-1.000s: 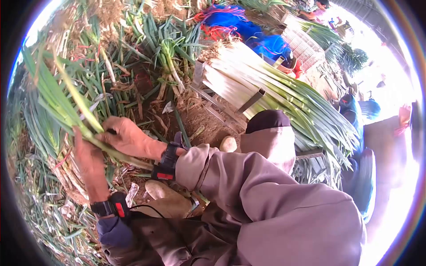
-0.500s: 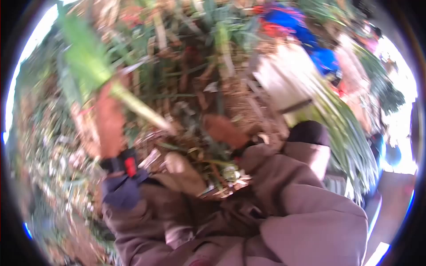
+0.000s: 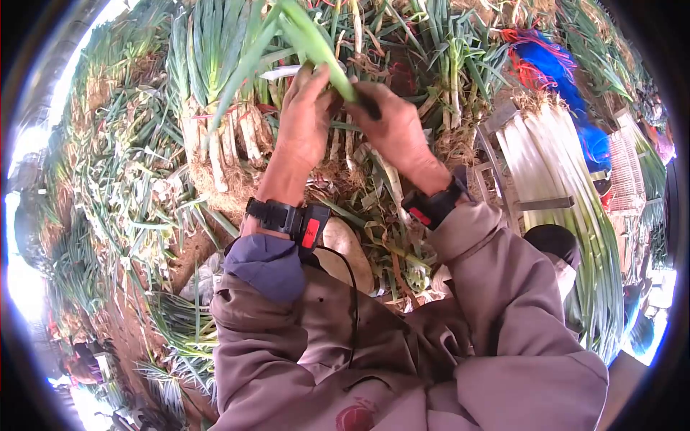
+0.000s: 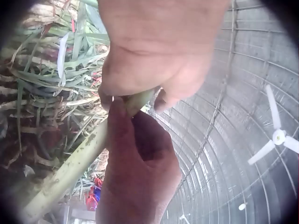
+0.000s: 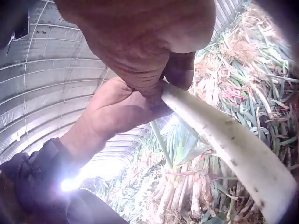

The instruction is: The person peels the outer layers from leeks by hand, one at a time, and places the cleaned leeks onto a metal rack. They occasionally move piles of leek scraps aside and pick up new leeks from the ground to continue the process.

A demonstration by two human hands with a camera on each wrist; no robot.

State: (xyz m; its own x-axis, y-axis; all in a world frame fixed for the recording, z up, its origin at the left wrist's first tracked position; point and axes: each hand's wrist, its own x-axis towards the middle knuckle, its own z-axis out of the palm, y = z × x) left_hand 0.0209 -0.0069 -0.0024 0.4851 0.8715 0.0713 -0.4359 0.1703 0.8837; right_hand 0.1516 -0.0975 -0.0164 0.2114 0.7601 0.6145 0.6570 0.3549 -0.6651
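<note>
Left hand (image 3: 302, 126) and right hand (image 3: 395, 133) pinch one green-and-white stalk (image 3: 316, 49); pale stacked stalks (image 3: 550, 161) right look finished, rooty green bundles (image 3: 248, 136) left unfinished.

Curved, ribbed grey ceiling (image 4: 247, 60), white three-bladed fan (image 4: 279, 136), brown earth floor (image 3: 118, 316), bright white light (image 5: 105, 171) low down.

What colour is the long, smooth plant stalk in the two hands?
Whitish with small dark specks; the stalk shows best in the right wrist view.
</note>
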